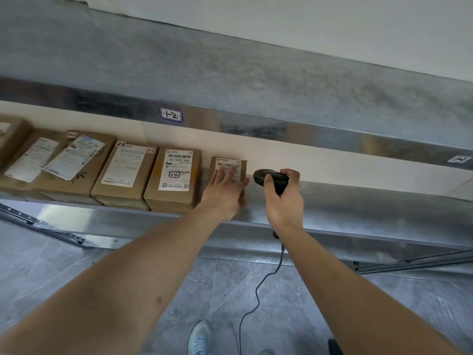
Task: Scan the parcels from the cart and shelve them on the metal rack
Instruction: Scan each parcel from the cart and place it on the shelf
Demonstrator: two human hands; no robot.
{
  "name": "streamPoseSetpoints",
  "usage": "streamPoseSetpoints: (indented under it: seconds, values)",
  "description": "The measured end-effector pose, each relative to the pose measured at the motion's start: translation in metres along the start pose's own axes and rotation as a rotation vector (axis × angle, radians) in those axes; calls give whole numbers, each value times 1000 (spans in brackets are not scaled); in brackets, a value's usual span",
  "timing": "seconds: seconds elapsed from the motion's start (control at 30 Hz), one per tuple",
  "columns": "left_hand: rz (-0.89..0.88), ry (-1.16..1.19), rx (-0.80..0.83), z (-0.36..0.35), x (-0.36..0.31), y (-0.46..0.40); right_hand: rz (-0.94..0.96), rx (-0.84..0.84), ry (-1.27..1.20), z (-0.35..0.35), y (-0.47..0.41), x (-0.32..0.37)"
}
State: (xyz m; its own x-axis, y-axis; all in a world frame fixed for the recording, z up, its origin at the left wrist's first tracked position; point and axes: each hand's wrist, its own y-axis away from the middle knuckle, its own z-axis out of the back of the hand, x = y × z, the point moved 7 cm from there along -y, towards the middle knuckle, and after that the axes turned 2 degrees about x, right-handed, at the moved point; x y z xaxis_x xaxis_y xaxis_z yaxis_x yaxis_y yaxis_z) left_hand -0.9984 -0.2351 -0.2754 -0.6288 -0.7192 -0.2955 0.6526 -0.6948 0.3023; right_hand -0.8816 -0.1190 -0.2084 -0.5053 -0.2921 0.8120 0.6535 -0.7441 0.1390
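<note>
A small brown cardboard parcel (230,166) with a white barcode label lies on the middle shelf of the metal rack (358,201), at the right end of a row of parcels. My left hand (225,192) lies flat on top of it with straight, spread fingers, covering the lower part of its label. Just to its right, my right hand (282,201) grips the handle of a black corded barcode scanner (268,176), whose head points left towards the parcel.
Left of that parcel stand a labelled box marked 2-2 (175,175), another box (125,170) and several overlapping parcels (69,160). The upper shelf's edge carries tags (171,115). The shelf to the right of the scanner is bare metal. The scanner's cable (258,290) hangs to the grey floor.
</note>
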Motion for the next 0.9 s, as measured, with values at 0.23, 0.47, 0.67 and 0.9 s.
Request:
streamPoseSetpoints:
  seconds: [0.23, 0.47, 0.67, 0.9]
  values:
    - [98, -19, -2, 9, 21, 6, 15, 15, -25, -1, 1, 8]
    - [78, -78, 62, 13, 21, 2, -17, -35, -40, 17, 6, -1]
    - [-55, -138, 27, 29, -17, 13, -28, -130, -86, 45, 30, -6]
    - [-233, -259, -78, 55, -103, 46, -30, -282, -140, 107, 76, -11]
